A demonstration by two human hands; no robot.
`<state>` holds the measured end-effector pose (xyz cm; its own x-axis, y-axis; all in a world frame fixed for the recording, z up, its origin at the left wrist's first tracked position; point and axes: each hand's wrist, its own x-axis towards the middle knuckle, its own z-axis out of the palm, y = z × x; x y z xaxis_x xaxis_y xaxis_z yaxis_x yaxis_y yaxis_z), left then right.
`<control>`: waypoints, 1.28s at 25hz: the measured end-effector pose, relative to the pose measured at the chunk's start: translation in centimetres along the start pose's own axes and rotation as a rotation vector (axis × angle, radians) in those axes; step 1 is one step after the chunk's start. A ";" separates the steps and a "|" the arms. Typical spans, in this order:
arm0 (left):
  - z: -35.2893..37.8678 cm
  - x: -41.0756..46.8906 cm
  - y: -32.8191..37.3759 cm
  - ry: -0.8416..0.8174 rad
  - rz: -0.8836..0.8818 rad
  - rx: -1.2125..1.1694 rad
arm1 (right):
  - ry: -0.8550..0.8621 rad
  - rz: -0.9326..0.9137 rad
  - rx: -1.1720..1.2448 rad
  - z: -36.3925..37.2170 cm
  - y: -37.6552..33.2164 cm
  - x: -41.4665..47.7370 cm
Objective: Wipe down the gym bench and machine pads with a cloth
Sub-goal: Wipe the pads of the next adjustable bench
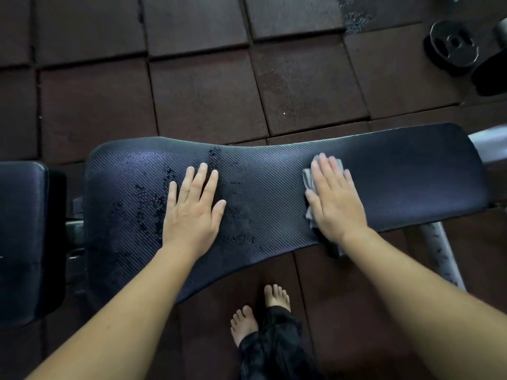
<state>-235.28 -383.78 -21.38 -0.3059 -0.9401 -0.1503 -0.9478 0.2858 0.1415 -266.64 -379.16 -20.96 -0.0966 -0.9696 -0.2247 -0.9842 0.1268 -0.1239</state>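
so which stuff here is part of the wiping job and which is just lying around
In the job: bench pad, grey cloth under the right hand, left hand flat on the pad.
Lying about: weight plate, seat pad.

Left hand (193, 212) flat, fingers spread; right hand (336, 200) flat, pressing down.

Dark reddish-brown rubber tiles (208, 91) are covering the floor, seams showing, dim light. A black weight plate (452, 45) is lying top right; a worn patch (355, 21) is showing nearby.
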 end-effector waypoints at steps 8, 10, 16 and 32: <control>0.1 -0.1 0.2 0.000 -0.036 -0.019 | -0.072 -0.427 -0.044 1.7 -9.5 -3.9; -0.2 0.0 -0.2 -0.003 -0.075 -0.034 | -0.046 -0.366 -0.030 1.1 -6.7 -1.8; -1.0 0.5 -3.7 0.034 -0.109 -0.053 | -0.029 -0.050 0.015 -0.4 -15.3 6.7; -2.0 0.3 -11.2 0.023 -0.070 -0.081 | -0.062 -0.419 -0.062 1.6 -21.1 1.1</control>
<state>-224.53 -387.60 -21.01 -0.2359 -0.9616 -0.1404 -0.9562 0.2039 0.2100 -245.69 -382.52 -20.14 0.3203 -0.9202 -0.2250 -0.9439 -0.2897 -0.1588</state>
